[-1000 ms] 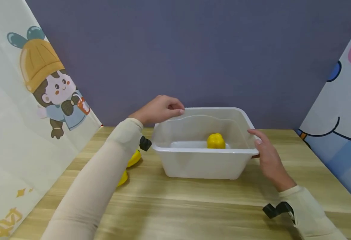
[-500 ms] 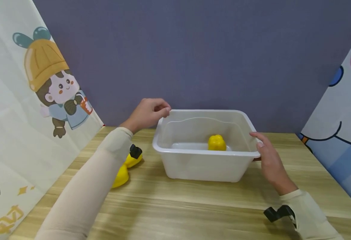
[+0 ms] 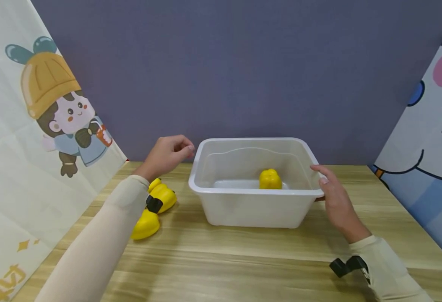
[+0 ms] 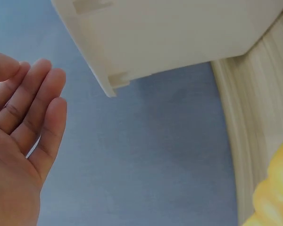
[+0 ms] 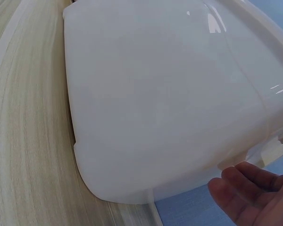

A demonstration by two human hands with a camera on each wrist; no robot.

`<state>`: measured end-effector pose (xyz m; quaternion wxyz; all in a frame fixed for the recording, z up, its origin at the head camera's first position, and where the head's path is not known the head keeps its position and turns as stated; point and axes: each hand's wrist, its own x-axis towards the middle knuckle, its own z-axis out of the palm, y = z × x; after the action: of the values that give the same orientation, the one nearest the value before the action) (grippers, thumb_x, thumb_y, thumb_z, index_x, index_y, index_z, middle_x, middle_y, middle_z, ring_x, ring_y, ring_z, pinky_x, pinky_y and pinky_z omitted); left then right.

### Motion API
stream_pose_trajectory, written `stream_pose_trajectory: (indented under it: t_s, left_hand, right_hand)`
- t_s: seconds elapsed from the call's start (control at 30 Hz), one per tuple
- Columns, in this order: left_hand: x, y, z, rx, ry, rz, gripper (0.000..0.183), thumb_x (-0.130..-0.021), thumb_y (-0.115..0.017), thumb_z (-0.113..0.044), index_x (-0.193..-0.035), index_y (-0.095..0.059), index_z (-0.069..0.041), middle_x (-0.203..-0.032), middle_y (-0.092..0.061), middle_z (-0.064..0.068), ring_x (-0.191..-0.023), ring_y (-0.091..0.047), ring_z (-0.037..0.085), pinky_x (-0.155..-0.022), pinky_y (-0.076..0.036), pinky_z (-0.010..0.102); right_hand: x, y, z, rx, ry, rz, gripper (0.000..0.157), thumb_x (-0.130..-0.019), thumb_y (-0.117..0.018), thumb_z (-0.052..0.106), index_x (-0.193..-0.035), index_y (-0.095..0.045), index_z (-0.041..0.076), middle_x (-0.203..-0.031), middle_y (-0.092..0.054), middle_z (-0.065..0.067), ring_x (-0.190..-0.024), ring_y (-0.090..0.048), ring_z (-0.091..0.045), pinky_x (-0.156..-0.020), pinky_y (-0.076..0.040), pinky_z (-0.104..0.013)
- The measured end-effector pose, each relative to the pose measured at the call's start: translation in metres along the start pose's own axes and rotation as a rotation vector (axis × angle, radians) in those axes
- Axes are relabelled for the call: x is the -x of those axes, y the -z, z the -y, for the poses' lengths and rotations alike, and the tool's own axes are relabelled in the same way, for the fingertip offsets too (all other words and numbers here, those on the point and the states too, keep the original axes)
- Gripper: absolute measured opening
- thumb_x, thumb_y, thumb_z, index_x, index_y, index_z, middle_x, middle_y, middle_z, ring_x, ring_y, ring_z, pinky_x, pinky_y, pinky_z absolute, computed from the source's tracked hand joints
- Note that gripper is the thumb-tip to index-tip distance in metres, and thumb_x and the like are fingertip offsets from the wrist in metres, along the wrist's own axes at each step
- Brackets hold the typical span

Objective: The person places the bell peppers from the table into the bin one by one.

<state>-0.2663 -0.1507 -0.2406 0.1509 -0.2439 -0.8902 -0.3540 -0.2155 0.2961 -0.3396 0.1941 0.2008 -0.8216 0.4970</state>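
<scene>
A white plastic tub [image 3: 251, 207] stands on the table, with a yellow bell pepper [image 3: 270, 179] lying inside towards its right. My right hand [image 3: 338, 201] grips the tub's right rim, thumb over the edge and fingers below it; the right wrist view has those fingers [image 5: 243, 188] under the rim. Just off the tub's left side hovers my left hand [image 3: 168, 154], holding nothing, its fingers loosely bent; a gap parts it from the tub in the left wrist view. Beneath the left wrist lie more yellow bell peppers [image 3: 145, 225], partly covered by the sleeve and wrist camera.
A grey-blue wall panel [image 3: 228, 71] rises right behind the tub. Printed cloths flank the wooden table [image 3: 243, 260], one with a cartoon child [image 3: 71, 113] at left, another with a cartoon animal [image 3: 428, 138] at right.
My left hand has moved left and down from the tub's back left rim, off the tub. More of the peppers at left now shows. The right hand keeps its grip.
</scene>
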Motion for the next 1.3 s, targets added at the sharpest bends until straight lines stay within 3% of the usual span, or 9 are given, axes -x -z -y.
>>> stream_pose_trajectory:
  t_s: [0.23,0.4,0.6,0.8,1.03,1.17,1.3]
  left_hand:
    - [0.012,0.001,0.006,0.005,0.049,0.034,0.015,-0.101,-0.062,-0.026,-0.1,-0.071,-0.014,-0.089,-0.071,0.0,-0.08,-0.064,0.016,-0.076,-0.052,0.038]
    - [0.018,0.0,0.007,0.022,0.06,0.044,0.018,-0.102,-0.061,-0.028,-0.101,-0.071,-0.014,-0.09,-0.07,0.006,-0.08,-0.061,0.022,-0.076,-0.05,0.04]
    - [0.03,0.001,0.009,0.052,0.118,0.071,0.019,-0.102,-0.061,-0.028,-0.101,-0.071,-0.012,-0.09,-0.069,0.005,-0.082,-0.06,0.027,-0.076,-0.05,0.04]
    - [0.044,0.004,0.013,0.009,0.137,0.091,0.017,-0.102,-0.06,-0.029,-0.103,-0.071,-0.016,-0.098,-0.071,0.007,-0.085,-0.062,0.021,-0.079,-0.052,0.04]
    - [0.058,0.005,0.022,-0.02,0.144,0.09,0.018,-0.102,-0.061,-0.03,-0.104,-0.071,-0.015,-0.093,-0.069,0.002,-0.084,-0.062,0.022,-0.077,-0.053,0.039]
    - [0.067,0.004,0.029,0.001,0.182,0.096,0.02,-0.102,-0.061,-0.03,-0.106,-0.071,-0.013,-0.095,-0.07,0.003,-0.086,-0.063,0.024,-0.08,-0.053,0.04]
    - [0.075,0.003,0.034,-0.042,0.231,0.127,0.021,-0.102,-0.06,-0.029,-0.111,-0.071,-0.013,-0.1,-0.07,0.003,-0.091,-0.063,0.024,-0.08,-0.054,0.041]
  right_hand:
    - [-0.002,-0.001,0.0,-0.024,0.006,-0.009,0.044,-0.11,-0.027,0.022,-0.148,-0.039,0.002,-0.131,-0.047,-0.014,-0.093,-0.054,-0.009,-0.066,-0.052,-0.029]
    - [-0.002,0.002,0.001,0.0,0.001,-0.008,0.046,-0.111,-0.026,0.025,-0.15,-0.039,0.005,-0.134,-0.047,-0.015,-0.094,-0.054,-0.008,-0.067,-0.051,-0.026]
    - [-0.001,0.001,0.002,0.003,-0.011,0.0,0.046,-0.111,-0.025,0.026,-0.15,-0.038,0.004,-0.135,-0.046,-0.017,-0.096,-0.053,-0.008,-0.068,-0.052,-0.028]
    - [-0.001,0.0,0.002,-0.003,-0.016,0.005,0.046,-0.111,-0.025,0.026,-0.15,-0.037,0.005,-0.137,-0.045,-0.018,-0.098,-0.053,-0.012,-0.069,-0.052,-0.03]
    - [-0.001,-0.001,0.002,-0.023,-0.013,-0.005,0.046,-0.111,-0.026,0.026,-0.149,-0.038,0.004,-0.135,-0.046,-0.017,-0.096,-0.054,-0.012,-0.068,-0.052,-0.029]
    - [-0.002,-0.002,0.001,-0.029,-0.005,-0.002,0.045,-0.111,-0.026,0.025,-0.149,-0.039,0.003,-0.133,-0.047,-0.017,-0.094,-0.054,-0.009,-0.067,-0.052,-0.028]
    - [-0.001,0.0,0.001,-0.012,-0.009,0.0,0.045,-0.111,-0.027,0.025,-0.149,-0.039,0.006,-0.135,-0.046,-0.016,-0.094,-0.054,-0.008,-0.068,-0.052,-0.029]
